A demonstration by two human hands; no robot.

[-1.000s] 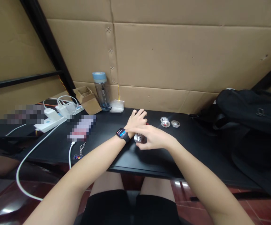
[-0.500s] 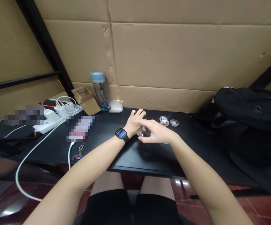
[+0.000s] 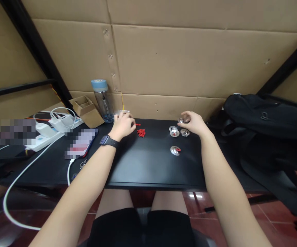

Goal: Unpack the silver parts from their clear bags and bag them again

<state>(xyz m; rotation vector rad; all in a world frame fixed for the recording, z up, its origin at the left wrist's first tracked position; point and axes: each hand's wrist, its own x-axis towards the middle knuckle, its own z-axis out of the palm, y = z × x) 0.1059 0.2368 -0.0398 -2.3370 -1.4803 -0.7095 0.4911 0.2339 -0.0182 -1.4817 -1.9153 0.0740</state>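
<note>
My left hand (image 3: 124, 125), with a black watch on the wrist, is bent over the table at the back, just in front of a small clear plastic bag (image 3: 124, 111). Its fingers curl down and their tips are hidden. A thin red loop (image 3: 138, 124) shows right beside them. A pile of small red pieces (image 3: 141, 132) lies to the right. My right hand (image 3: 193, 122) pinches a small silver cymbal-like disc (image 3: 181, 120) above the table. Below it rest two overlapping domed metal discs (image 3: 174, 132), another disc (image 3: 185, 132) and a nearer disc with a red loop (image 3: 175, 150).
A blue-capped bottle (image 3: 102, 99) and an opened cardboard box (image 3: 88, 111) stand at the back left. A power strip (image 3: 39, 139), a phone (image 3: 83, 143) and white cables occupy the left. A black backpack (image 3: 263, 116) fills the right, before a cardboard wall (image 3: 163, 68).
My hands have parted. The left moved back and left towards the bag. The right moved right and back with its disc. The red pile and the nearest disc have come into view.
</note>
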